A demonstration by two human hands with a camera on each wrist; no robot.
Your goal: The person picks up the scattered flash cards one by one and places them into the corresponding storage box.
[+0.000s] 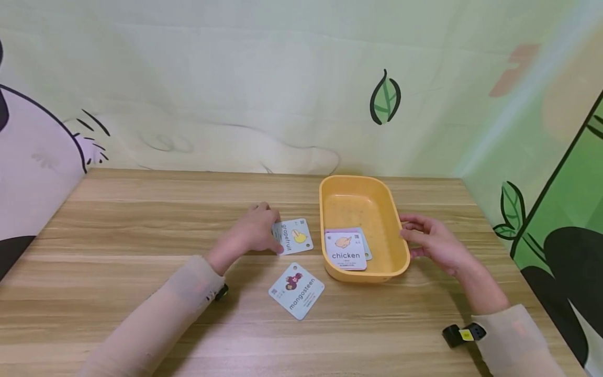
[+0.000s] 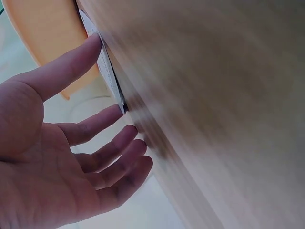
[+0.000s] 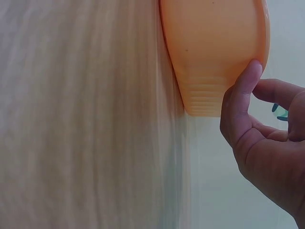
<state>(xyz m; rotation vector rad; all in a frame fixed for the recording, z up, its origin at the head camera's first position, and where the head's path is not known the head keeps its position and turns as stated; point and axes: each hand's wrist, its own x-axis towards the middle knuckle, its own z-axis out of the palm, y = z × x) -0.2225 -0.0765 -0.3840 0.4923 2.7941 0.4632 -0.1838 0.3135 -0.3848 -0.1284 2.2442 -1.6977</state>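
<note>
My left hand holds the left edge of a square grapefruit card, the thumb and a finger at the card's edge. That card lies at the tabletop, left of a yellow plastic tray. My right hand touches the tray's right side with its fingertips; in the right wrist view, loosely bent fingers rest against the tray's outer wall. Inside the tray lies a chicken card on top of other cards. A mangosteen-picture card, printed "mongosteen", lies askew nearer to me.
The wood-grain table runs back to a pale green printed cloth. Black devices sit on both wrists, one visible as a black band beside the right sleeve.
</note>
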